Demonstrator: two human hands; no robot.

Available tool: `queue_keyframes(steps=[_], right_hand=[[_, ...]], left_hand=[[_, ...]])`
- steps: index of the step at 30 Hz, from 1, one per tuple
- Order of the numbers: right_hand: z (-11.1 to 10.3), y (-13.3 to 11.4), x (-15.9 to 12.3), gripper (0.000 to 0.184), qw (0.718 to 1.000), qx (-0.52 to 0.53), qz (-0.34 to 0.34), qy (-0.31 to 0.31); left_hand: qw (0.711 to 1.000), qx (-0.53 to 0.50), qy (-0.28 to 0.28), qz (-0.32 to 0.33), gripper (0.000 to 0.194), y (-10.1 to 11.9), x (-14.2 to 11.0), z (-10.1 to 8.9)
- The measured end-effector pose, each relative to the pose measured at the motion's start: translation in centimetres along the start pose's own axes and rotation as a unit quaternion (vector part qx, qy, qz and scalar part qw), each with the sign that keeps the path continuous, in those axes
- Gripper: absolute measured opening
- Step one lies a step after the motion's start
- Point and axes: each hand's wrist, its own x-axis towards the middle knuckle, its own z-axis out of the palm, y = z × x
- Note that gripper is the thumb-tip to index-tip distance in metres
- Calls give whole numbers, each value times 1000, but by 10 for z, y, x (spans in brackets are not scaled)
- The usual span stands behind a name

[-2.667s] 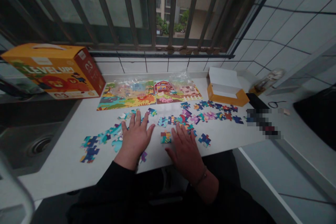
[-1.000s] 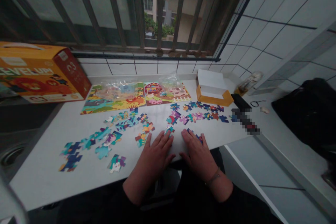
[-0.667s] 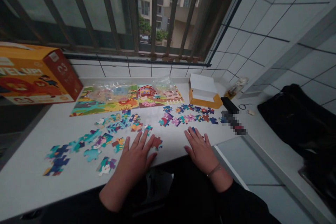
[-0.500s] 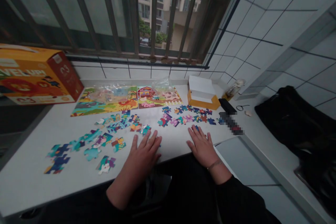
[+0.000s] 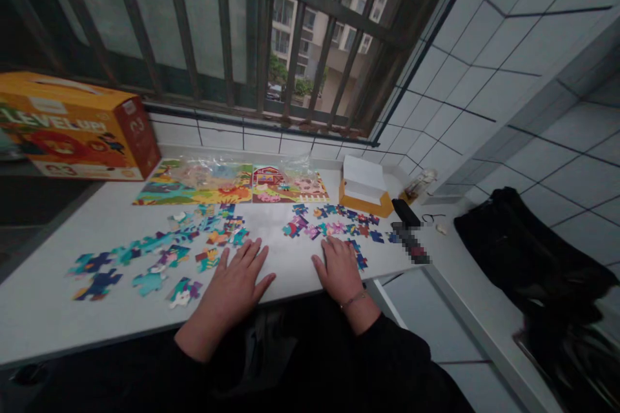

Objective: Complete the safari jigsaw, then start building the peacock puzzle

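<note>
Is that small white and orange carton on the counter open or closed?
Open: the small white and orange carton has its white flap raised at the back, showing the white interior.

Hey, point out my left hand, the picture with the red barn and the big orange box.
Left hand point(image 5: 235, 282): head view, back of the hand.
Red barn picture point(image 5: 287, 194): head view, lower middle.
Big orange box point(image 5: 77, 142): head view, printed front.

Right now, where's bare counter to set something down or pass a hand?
Bare counter: between the left hand and right hand, up to the farm picture; also between the orange box and left puzzle pieces. Crowded: those pieces and the right puzzle pieces, beside the right hand's fingers.
</note>
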Motion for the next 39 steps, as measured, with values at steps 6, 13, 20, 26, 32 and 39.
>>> queue_keyframes(steps=[6,13,20,26,32,39], right_hand=[[-18,29,49,48,993,-63,98,8],[-29,76,101,38,993,-57,50,-88],[-20,95,121,36,992,-60,49,-97],[-14,99,126,38,994,-51,27,-97],[-14,108,134,21,995,-21,23,-99],[-16,111,135,12,996,19,16,-83]], left_hand=[[998,-4,57,34,50,-2,-9,2],[995,-18,90,35,40,-1,-13,1],[994,-21,102,30,39,-1,-15,3],[995,-33,92,26,38,0,-15,3],[995,-30,94,-13,37,0,-14,4],[995,-18,97,-22,34,1,-13,1]])
